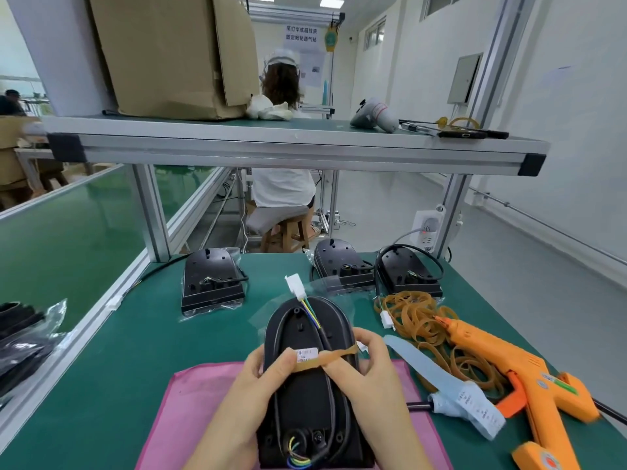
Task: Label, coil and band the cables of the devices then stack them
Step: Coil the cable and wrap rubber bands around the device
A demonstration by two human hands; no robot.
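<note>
A black oval device (305, 395) lies back-up over a pink cloth (203, 401) in front of me. Its black cable runs round the back, ending in a white connector (296, 286) with coloured wires. A tan rubber band (325, 358) is stretched across the device. My left hand (261, 378) pinches the band's left end beside a small white label (307, 353). My right hand (363, 361) pinches the band's right part at the device's right edge. Three more black devices stand at the back: one on the left (212, 283), two on the right (342, 271) (409, 271).
A pile of rubber bands (420, 320) and an orange glue gun (519, 378) lie at the right. A strip of labels (451, 385) lies beside them. Bagged black parts (23, 337) sit far left. A shelf (288, 144) spans overhead; a person sits beyond.
</note>
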